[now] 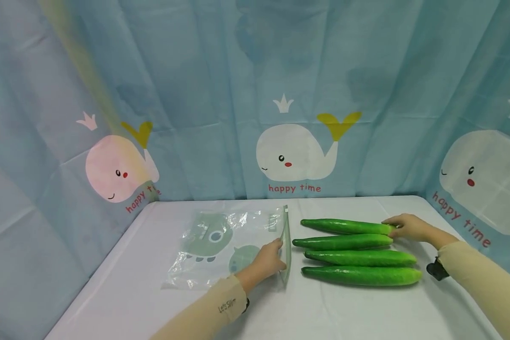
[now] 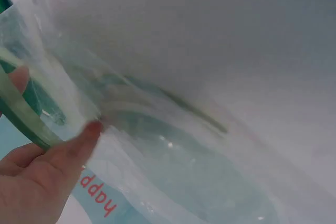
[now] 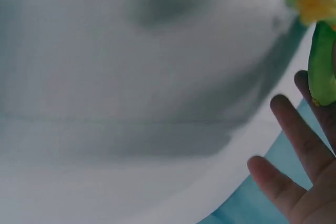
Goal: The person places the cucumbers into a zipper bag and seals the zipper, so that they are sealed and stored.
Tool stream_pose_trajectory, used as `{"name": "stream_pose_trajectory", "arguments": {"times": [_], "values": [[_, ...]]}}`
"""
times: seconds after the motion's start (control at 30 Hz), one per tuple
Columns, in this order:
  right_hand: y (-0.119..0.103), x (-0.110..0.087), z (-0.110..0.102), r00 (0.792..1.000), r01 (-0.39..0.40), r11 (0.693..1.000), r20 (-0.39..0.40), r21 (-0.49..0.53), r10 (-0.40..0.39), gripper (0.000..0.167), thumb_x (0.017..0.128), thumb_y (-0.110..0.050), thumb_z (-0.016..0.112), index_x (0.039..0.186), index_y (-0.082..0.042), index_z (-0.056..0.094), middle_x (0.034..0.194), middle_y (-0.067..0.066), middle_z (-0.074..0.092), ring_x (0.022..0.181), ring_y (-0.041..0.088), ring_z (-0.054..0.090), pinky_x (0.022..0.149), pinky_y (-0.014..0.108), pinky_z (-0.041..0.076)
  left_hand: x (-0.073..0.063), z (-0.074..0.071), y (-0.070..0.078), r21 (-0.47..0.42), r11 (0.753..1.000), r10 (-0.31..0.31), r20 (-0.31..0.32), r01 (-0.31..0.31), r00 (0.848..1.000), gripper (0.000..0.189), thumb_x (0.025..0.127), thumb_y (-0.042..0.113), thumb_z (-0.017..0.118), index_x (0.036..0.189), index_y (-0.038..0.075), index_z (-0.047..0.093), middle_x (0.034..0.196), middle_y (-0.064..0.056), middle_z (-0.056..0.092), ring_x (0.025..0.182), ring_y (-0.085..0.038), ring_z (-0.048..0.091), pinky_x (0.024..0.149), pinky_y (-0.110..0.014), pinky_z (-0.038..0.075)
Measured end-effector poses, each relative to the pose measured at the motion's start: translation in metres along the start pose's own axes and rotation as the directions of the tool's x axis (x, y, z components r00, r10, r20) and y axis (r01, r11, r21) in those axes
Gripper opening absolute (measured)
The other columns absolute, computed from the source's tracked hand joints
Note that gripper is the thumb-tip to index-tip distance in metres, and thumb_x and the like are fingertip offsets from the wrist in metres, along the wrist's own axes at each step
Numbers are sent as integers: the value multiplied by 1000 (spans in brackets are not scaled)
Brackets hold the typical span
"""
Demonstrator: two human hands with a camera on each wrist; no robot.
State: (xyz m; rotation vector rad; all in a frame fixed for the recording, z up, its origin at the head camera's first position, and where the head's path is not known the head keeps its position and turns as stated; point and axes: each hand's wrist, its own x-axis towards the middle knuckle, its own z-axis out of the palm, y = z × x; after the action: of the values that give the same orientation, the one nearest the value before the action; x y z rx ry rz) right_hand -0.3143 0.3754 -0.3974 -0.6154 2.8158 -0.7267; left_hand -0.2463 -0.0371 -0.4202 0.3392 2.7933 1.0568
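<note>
A clear zip bag (image 1: 246, 231) with green cartoon prints lies flat, its green-edged mouth facing right. My left hand (image 1: 267, 259) holds the bag at its mouth; in the left wrist view the fingers (image 2: 79, 142) are at the green strip and clear film. Several green cucumbers lie side by side to the right of the bag. My right hand (image 1: 410, 227) grips the farthest cucumber (image 1: 344, 226) by its paler right end. In the right wrist view that cucumber's tip (image 3: 321, 77) shows beside the thumb side, with the other fingers (image 3: 299, 132) spread away.
The nearest cucumber (image 1: 361, 276) lies toward the front of the white-covered table (image 1: 323, 311). A blue curtain (image 1: 212, 94) with whale prints hangs behind the table and along its sides.
</note>
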Motion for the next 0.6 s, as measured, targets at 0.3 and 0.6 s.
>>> {"name": "stream_pose_trajectory", "arguments": {"times": [0.3, 0.6], "values": [[-18, -3, -10, 994, -77, 907, -36, 413, 101, 56, 103, -18, 49, 138, 22, 30, 135, 43, 38, 120, 51, 48, 90, 46, 52, -3, -5, -4, -60, 998, 16, -109, -22, 994, 61, 74, -20, 60, 133, -13, 47, 137, -31, 48, 126, -46, 46, 106, -52, 37], [-41, 0, -6, 974, -149, 559, 23, 816, 226, 67, 106, -24, 35, 142, 23, 5, 111, 26, 62, 94, 10, 68, 91, 31, 52, -3, -12, -2, -90, 995, -62, -186, 46, 981, 34, 81, -15, 55, 113, -14, 63, 126, -31, 56, 119, -47, 52, 99, -53, 44]]}}
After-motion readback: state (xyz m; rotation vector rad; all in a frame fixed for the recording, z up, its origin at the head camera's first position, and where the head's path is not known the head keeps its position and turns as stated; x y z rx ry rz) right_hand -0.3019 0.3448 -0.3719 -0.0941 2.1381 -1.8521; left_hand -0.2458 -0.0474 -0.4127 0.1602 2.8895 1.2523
